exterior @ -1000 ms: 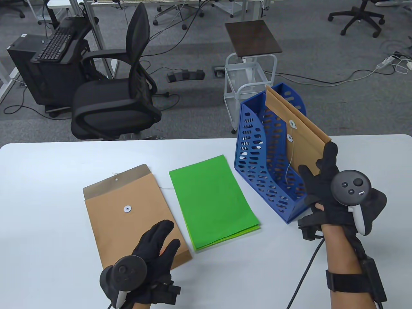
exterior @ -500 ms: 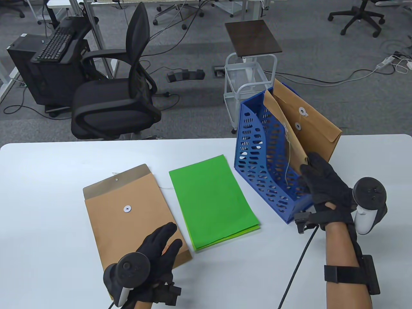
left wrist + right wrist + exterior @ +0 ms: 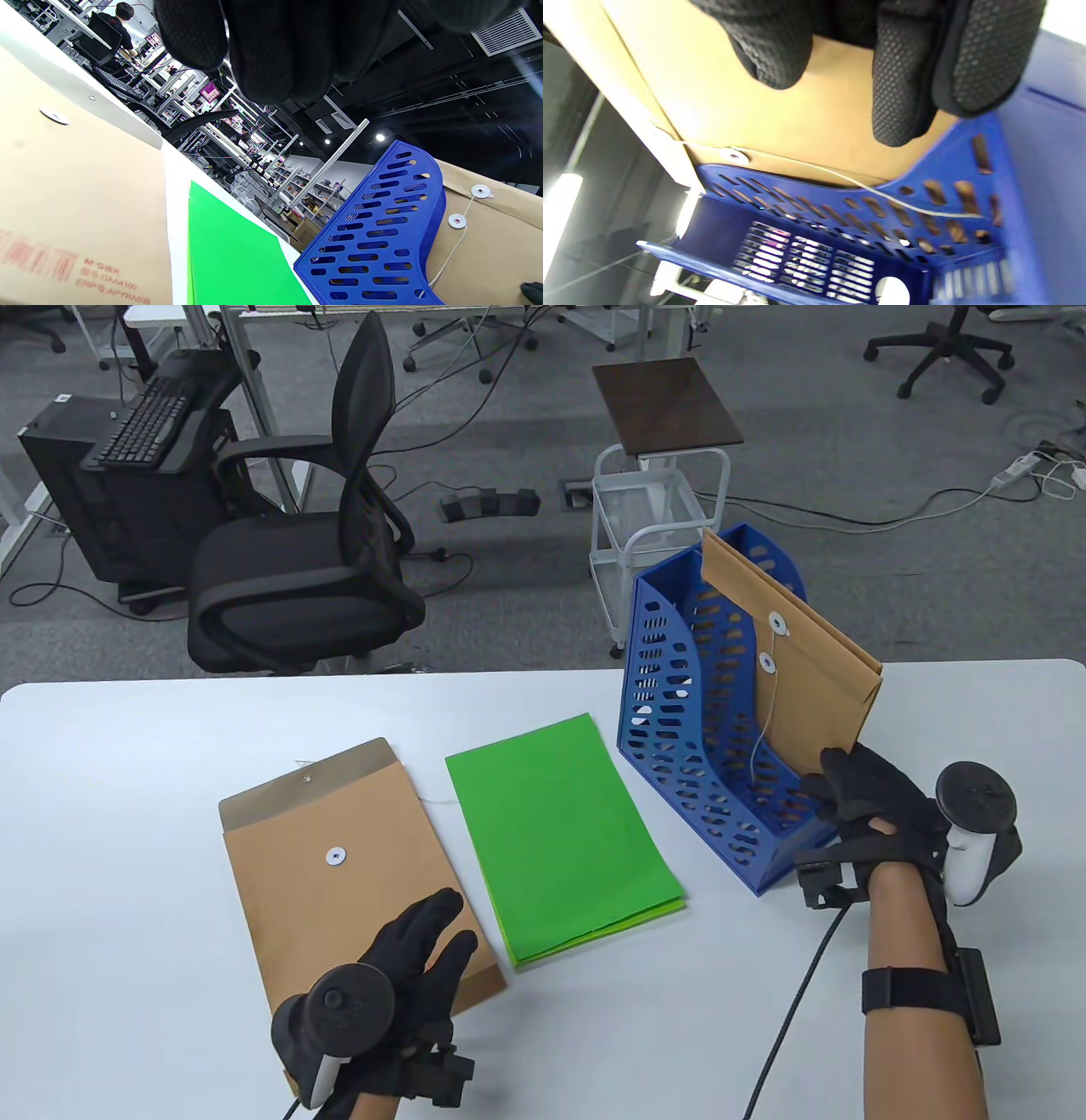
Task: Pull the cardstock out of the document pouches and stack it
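Note:
A brown string-tie pouch point(image 3: 797, 670) stands tilted in the blue file holder point(image 3: 679, 729) at the right. My right hand point(image 3: 857, 797) grips its lower edge; in the right wrist view my fingers point(image 3: 903, 84) press on the pouch point(image 3: 721, 97) above the holder point(image 3: 840, 237). A second brown pouch point(image 3: 339, 848) lies flat on the table at the left, flap open. My left hand point(image 3: 420, 950) rests on its near right corner, fingers spread. A stack of green cardstock point(image 3: 556, 831) lies between pouch and holder; it also shows in the left wrist view point(image 3: 229, 258).
The white table point(image 3: 127, 780) carries everything. A loose string hangs from the standing pouch into the holder. Beyond the table's far edge stand a black office chair point(image 3: 314, 551) and a small white cart point(image 3: 653, 500).
My right hand shifted from the pouch's side down to its lower edge. The pouches in the holder fanned apart half a second ago and now stand together again. The left hand barely moved.

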A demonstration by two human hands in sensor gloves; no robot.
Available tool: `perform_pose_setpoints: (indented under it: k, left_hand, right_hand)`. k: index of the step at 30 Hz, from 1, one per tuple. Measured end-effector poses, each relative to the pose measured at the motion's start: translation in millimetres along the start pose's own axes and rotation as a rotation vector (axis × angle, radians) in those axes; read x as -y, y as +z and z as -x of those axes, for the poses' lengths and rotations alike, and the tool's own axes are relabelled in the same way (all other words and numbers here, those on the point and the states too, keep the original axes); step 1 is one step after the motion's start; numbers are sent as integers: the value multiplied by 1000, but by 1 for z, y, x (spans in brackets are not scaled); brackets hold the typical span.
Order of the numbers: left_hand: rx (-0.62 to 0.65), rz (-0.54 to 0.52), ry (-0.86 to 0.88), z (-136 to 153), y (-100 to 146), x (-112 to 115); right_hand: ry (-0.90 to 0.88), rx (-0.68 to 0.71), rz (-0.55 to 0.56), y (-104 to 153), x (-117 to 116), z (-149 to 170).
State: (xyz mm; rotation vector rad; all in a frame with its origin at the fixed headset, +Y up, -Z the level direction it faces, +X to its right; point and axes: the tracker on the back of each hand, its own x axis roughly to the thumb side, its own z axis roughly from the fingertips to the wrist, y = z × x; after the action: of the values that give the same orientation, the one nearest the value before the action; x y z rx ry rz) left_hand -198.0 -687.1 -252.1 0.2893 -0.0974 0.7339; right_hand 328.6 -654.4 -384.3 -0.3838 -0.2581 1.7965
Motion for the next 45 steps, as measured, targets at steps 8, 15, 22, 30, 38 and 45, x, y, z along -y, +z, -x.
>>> perform_pose_setpoints:
  k: [8, 15, 22, 30, 38, 45]
  left_hand:
    - [0, -6, 18, 1, 1, -3]
    - [-14, -13, 43, 3, 2, -5]
    - [-29, -22, 54, 6, 3, -8]
    - [-53, -30, 141, 13, 2, -14]
    - [-97, -48, 289, 28, 2, -25]
    - [28, 49, 484, 26, 1, -30]
  right_hand:
    - [-20, 196, 46, 26, 13, -54]
    - [42, 452, 106, 74, 17, -124]
    - [156, 698, 160, 125, 4, -178]
    - [172, 979, 36, 194, -39, -207]
    - [31, 812, -199, 189, -100, -153]
    - [-169, 650, -498, 178, -119, -118]
